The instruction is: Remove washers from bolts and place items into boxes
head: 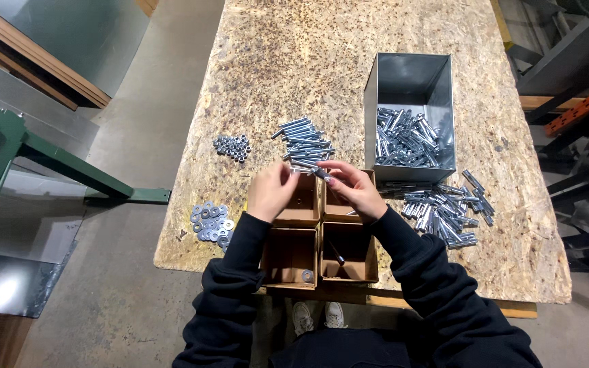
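A chipboard worktable [288, 61] carries an open metal bin [410, 82] of sleeves at far right. More sleeves [444, 208] lie loose just near it. Hex nuts [233, 146] sit left of centre, flat washers [211, 223] at the near left edge. A green machine frame [8, 146] stands far left on the concrete floor [138, 300].

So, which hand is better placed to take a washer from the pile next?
The left hand, probably. The washers lie at the table's left edge, just beside the left forearm. The right hand holds the bolt and would have to cross over.
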